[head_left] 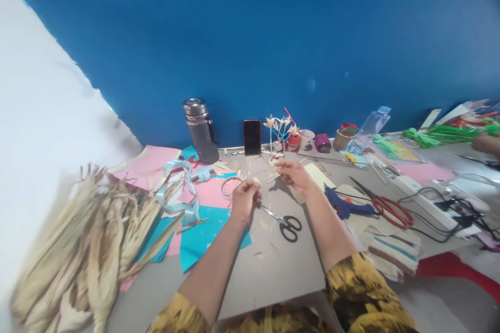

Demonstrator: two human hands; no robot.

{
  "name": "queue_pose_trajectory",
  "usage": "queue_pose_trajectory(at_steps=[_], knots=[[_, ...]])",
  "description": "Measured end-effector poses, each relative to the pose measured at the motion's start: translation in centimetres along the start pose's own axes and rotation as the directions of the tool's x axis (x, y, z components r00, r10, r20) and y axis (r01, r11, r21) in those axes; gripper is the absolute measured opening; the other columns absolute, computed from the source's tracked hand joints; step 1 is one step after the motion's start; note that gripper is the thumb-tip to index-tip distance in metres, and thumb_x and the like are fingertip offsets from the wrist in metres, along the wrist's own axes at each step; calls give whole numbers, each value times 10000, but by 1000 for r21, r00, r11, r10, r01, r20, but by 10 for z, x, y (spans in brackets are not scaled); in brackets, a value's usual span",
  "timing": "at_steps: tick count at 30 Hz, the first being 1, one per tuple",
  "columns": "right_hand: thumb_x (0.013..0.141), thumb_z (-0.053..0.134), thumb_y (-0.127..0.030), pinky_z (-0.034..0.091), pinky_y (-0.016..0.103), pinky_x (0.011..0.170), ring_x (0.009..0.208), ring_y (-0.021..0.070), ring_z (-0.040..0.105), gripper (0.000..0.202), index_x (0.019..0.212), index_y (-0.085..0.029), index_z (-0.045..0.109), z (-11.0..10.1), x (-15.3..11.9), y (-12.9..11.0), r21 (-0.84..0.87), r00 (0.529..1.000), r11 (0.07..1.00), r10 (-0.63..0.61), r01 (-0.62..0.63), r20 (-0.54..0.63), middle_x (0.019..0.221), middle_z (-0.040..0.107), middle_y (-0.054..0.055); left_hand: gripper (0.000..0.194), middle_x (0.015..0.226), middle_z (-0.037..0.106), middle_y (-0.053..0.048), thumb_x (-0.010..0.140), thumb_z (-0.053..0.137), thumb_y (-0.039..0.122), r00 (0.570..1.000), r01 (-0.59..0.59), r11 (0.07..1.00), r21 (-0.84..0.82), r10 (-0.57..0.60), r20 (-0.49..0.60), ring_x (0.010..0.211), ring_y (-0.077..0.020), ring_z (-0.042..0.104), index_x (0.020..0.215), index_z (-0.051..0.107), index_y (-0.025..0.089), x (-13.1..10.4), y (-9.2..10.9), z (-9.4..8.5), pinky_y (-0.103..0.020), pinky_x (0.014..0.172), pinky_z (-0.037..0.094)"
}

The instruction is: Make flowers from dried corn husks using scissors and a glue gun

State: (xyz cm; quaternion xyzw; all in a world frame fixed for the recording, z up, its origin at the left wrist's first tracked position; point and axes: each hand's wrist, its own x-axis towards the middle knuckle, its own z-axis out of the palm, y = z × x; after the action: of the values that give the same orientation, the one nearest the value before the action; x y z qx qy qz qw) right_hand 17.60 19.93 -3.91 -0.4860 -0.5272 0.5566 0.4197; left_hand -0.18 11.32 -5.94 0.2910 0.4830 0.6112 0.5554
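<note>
My left hand [245, 201] is closed in a pinch, with a small pale piece like corn husk showing at its fingertips. To the right and slightly farther away, my right hand [295, 177] has its thumb and fingers pinched together; a thin pale strand seems to run from it toward the left hand, but what it grips is too small to tell. Black-handled scissors [282, 222] lie on the table just below both hands, blades pointing at the left hand. Beyond the right hand stand small pale husk flowers [280, 125] on stems.
Dried corn husks [78, 250] are heaped at left beside blue ribbon [191, 210] and coloured paper [207, 234]. A flask [202, 135] and phone [252, 138] stand at the back. A glue gun [347, 205], red-handled scissors [390, 209] and corded power strip [422, 197] lie right. Another person's hand [486, 143] is far right.
</note>
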Motion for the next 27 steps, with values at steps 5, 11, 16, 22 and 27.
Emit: queue_pose_trajectory(at_steps=[5, 11, 16, 22, 27], knots=[[605, 768, -324, 225, 207, 442, 457, 70, 372, 357, 909, -150, 702, 16, -8, -6, 33, 985, 998, -60, 55, 164, 528, 520, -56, 291, 659, 665, -38, 570, 833, 347, 998, -20, 1000, -19, 20, 51, 652, -157, 654, 684, 645, 155, -1, 1, 2, -235, 575, 488], [623, 750, -296, 232, 221, 444, 440, 70, 364, 293, 877, -154, 717, 21, -12, -8, -62, 985, 994, -76, 87, 157, 509, 518, -65, 308, 666, 672, -35, 553, 855, 331, 996, 9, 998, -64, -4, 85, 645, -149, 645, 672, 633, 153, -2, 2, 2, -245, 592, 485], [622, 759, -314, 250, 227, 460, 461, 84, 386, 306, 882, -156, 725, 16, -7, -6, -49, 986, 995, -84, 92, 141, 509, 520, -61, 300, 639, 641, -14, 567, 861, 327, 995, -62, 997, -52, 66, 77, 608, -115, 603, 677, 648, 146, -2, 3, 1, -234, 595, 478], [613, 741, -270, 303, 233, 513, 544, 102, 445, 184, 752, -150, 760, 4, -8, -9, -164, 997, 983, -83, 82, 4, 578, 590, -16, 301, 677, 653, -12, 610, 854, 364, 987, -157, 987, -30, 158, 35, 635, -118, 602, 697, 640, 170, -2, 6, -2, -243, 621, 497], [666, 769, -419, 266, 221, 485, 552, 97, 436, 299, 819, -163, 766, 16, -16, -13, -68, 976, 995, -51, 67, 213, 620, 586, -14, 291, 654, 653, -14, 629, 846, 369, 982, -188, 982, 28, 188, 18, 611, -123, 603, 711, 654, 168, -3, 7, -1, -244, 616, 486]])
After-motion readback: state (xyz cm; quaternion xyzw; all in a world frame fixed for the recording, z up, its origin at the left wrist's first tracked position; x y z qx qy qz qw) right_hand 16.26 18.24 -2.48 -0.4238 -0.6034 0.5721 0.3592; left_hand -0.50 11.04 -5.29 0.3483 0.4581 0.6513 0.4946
